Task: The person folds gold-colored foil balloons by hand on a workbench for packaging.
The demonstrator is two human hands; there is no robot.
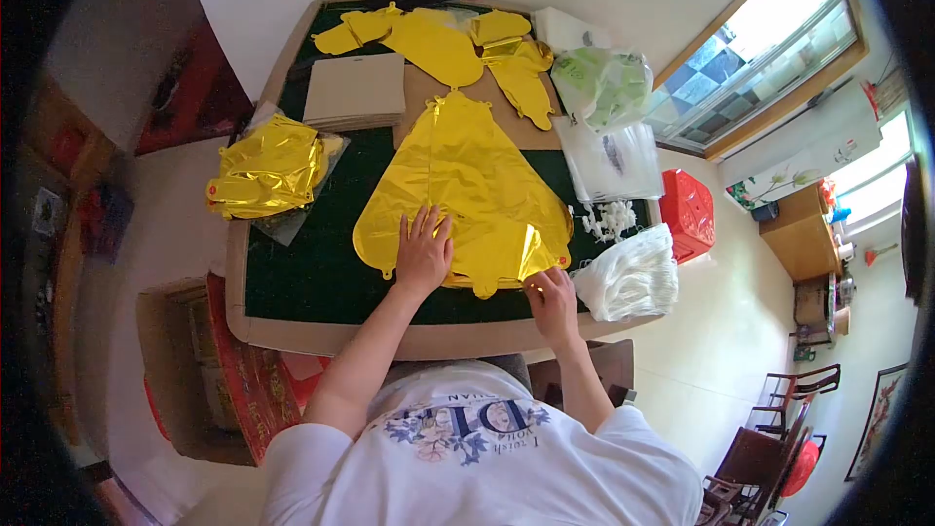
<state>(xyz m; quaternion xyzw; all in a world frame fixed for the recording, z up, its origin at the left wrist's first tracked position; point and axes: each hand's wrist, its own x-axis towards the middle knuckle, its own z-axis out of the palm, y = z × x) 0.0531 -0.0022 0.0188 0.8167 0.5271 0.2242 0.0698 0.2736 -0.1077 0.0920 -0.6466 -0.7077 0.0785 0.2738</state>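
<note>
I have the left hand (423, 261) laid palm down on the large gold foil piece (453, 185), its fingers a little spread and pressing on the lower part of the foil, left of its middle. The right hand (550, 304) is at the foil's near right corner, just below a small red mark (562, 261) — its fingers are curled in at the edge, but I cannot tell whether they pinch it. The foil lies roughly flat on the dark green tabletop (302, 282), narrow end away from me and wide, tabbed edge toward me, with creases and bright glare near the right hand. Beyond its narrow end I see more gold foil shapes (435, 47), some over a brown cardboard sheet (414, 88). To the left are a stack of beige card (355, 90) and, at the table's edge, a crumpled gold foil bundle (268, 168) on clear plastic. Along the right side I make out a clear bag with green print (604, 86), flat clear bags (614, 161), a small heap of white pieces (610, 221) and a bundle of white strands (631, 278) — the last lies near the right hand.
</note>
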